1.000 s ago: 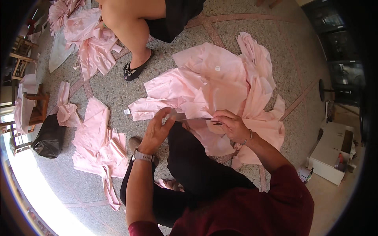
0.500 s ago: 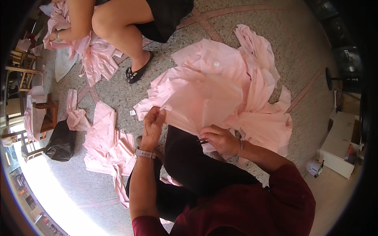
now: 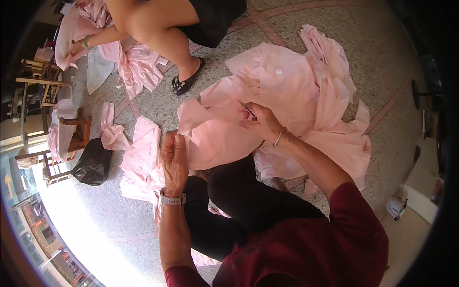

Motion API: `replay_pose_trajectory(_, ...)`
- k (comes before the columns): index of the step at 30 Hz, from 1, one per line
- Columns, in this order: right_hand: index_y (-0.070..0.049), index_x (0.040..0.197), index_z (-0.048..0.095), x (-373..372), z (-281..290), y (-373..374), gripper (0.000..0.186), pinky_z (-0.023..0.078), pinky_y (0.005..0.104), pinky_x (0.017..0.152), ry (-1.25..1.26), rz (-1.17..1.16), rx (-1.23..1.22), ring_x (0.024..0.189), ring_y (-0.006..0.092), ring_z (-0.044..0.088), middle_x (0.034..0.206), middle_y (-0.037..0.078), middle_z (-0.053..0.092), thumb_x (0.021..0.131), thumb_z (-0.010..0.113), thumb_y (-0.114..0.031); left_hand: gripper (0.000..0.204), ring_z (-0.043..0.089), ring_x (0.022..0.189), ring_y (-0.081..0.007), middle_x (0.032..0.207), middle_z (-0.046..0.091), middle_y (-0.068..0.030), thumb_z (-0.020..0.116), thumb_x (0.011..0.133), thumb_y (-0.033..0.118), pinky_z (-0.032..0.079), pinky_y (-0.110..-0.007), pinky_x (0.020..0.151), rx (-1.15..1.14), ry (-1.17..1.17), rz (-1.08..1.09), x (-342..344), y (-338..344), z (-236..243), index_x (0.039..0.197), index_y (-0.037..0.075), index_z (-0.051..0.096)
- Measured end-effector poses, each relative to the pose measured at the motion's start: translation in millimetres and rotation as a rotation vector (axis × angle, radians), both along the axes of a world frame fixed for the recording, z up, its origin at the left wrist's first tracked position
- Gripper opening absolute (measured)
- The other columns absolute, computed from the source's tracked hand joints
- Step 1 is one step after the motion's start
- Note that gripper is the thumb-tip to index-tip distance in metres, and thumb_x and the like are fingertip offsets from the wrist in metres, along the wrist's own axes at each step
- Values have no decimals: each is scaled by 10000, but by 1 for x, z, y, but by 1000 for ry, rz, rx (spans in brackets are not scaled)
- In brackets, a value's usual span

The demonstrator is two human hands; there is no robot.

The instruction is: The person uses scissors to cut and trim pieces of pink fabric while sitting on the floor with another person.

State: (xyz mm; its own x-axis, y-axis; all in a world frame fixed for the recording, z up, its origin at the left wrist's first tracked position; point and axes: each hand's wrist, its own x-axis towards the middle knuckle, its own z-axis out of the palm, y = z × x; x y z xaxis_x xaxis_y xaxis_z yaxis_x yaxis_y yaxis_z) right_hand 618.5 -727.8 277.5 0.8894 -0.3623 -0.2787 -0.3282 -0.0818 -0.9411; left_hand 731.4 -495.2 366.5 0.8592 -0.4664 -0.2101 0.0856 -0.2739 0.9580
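Well left of the left grip (image 3: 174,162), a co-worker's hand (image 3: 78,49) holds pink fabric (image 3: 66,39); nearer the grip, a black bag (image 3: 92,166) and a pink pile (image 3: 142,160) rest on the floor (image 3: 165,107). The left grip pinches the edge of a pink cloth (image 3: 217,143), which spans the gap to the right grip (image 3: 267,125). The right grip clasps a pointed tool (image 3: 247,108). Beyond it spreads a pink heap (image 3: 294,88); farther right stands a white cabinet (image 3: 420,198).
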Motion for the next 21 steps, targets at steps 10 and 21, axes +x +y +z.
replay_pose_trajectory(10, -18, 925, 657, 80, -23, 29, 172, 514, 427, 697, -152, 61, -433, 774, 371, 660, 760, 178, 665, 821, 637, -152, 234, 454, 854, -55, 911, 569, 28, 495, 1044, 239, 396, -229, 800, -54, -177, -35, -18, 15, 70, 1057, 32, 603)
replay_pose_trajectory(21, 10, 890, 612, 81, 147, -55, 135, 489, 398, 638, -421, -222, -640, 706, 338, 640, 766, 211, 632, 817, 600, -102, 276, 374, 742, -38, 788, 455, 64, 514, 1039, 281, 355, -197, 670, -37, -458, 163, 17, 60, 107, 885, 55, 554)
